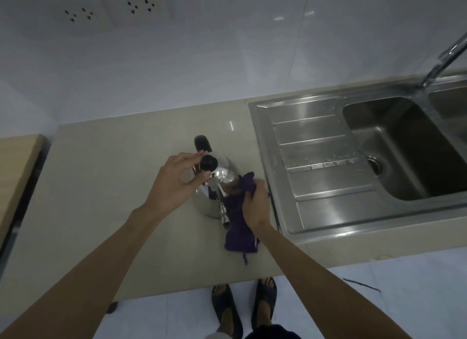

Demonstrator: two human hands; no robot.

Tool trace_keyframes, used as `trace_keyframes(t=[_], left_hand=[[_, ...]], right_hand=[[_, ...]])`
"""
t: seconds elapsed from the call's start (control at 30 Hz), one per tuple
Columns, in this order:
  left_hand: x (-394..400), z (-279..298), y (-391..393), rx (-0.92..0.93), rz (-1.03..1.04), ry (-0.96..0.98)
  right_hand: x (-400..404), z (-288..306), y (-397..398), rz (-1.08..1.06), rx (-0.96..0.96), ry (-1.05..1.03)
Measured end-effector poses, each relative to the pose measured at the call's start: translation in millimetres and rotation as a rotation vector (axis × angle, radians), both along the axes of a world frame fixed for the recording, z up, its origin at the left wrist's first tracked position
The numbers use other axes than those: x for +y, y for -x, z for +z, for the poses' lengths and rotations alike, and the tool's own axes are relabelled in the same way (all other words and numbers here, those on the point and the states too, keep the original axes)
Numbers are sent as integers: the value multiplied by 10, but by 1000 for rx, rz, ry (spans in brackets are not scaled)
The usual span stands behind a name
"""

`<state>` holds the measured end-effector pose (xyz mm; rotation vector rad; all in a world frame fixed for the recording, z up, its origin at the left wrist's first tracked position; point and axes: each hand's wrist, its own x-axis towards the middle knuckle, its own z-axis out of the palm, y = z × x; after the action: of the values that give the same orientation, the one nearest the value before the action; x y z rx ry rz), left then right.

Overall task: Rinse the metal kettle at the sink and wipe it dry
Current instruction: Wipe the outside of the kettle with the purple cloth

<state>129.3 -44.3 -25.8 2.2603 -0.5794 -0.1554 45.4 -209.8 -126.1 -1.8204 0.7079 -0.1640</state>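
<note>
The shiny metal kettle (206, 202) stands on the beige counter (101, 187) left of the sink, its black handle (202, 143) pointing away from me. My left hand (174, 182) pinches the lid by its black knob (208, 162), just above the kettle's top. My right hand (256, 204) grips a purple cloth (238, 227) and presses it against the kettle's right side near the spout. The cloth hangs down onto the counter. Part of the kettle's body is hidden behind both hands.
A steel sink (404, 146) with a ribbed drainboard (321, 161) lies to the right; water drops sit on the board. The tap (444, 60) reaches over the basin. A wooden board (17, 166) lies at far left. Wall sockets (78, 14) are above.
</note>
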Motion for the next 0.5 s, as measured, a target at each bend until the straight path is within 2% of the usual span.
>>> trace_keyframes(t=[0.1, 0.13, 0.17, 0.23, 0.3, 0.37, 0.4, 0.43, 0.5], left_hand=[[-23, -15, 33, 18, 67, 69], [-22, -27, 44, 22, 85, 78], [-14, -39, 48, 26, 98, 82], [-13, -70, 62, 43, 116, 79], [-55, -82, 75, 30, 111, 55], [-107, -69, 61, 0, 111, 30], [-119, -58, 51, -6, 114, 26], [-121, -49, 44, 1, 114, 30], [-107, -35, 18, 40, 94, 53]], right_hand=[[248, 389, -126, -64, -362, 129], [375, 438, -124, -32, -405, 192], [468, 416, -96, -30, -410, 204], [463, 239, 11, -71, -357, 81], [316, -24, 146, -75, -164, -95], [204, -149, 195, -20, 45, -120], [173, -150, 173, -16, 71, -104], [164, -82, 144, -43, 35, -105], [155, 122, 74, -117, -203, -98]])
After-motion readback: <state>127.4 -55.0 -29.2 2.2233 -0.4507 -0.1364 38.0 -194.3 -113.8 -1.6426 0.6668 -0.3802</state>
